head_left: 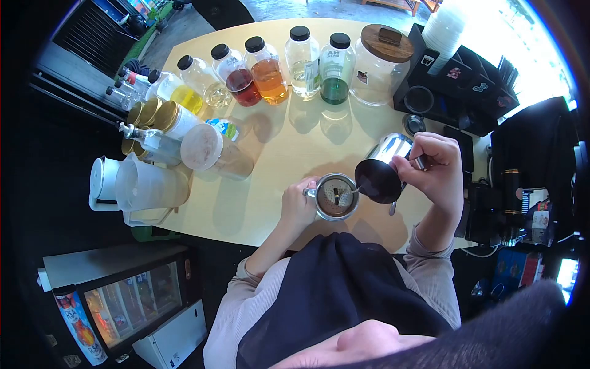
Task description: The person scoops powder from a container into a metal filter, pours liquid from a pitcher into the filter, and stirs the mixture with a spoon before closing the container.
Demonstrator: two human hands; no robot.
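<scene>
My left hand (299, 206) grips the handle of a metal-rimmed mug (319, 212), which sits low over the table near its front edge. Brown, foamy liquid (337, 195) fills the mug, with bright reflections on its surface. My right hand (433, 161) is closed around the handle of a shiny metal pitcher (393, 147). The pitcher is tilted left, its dark mouth facing me and its lip close to the mug's right rim. A thin stream seems to run from the lip into the mug. Beneath the pitcher shows part of a spoon (393, 208).
Bottles of coloured syrup (268, 77) and a wooden-lidded jar (376, 71) line the table's far side. On the left stand a lidded tub (218, 154), a pump bottle (153, 141) and plastic jugs (153, 184). A black organizer (452, 83) with stacked cups is at back right.
</scene>
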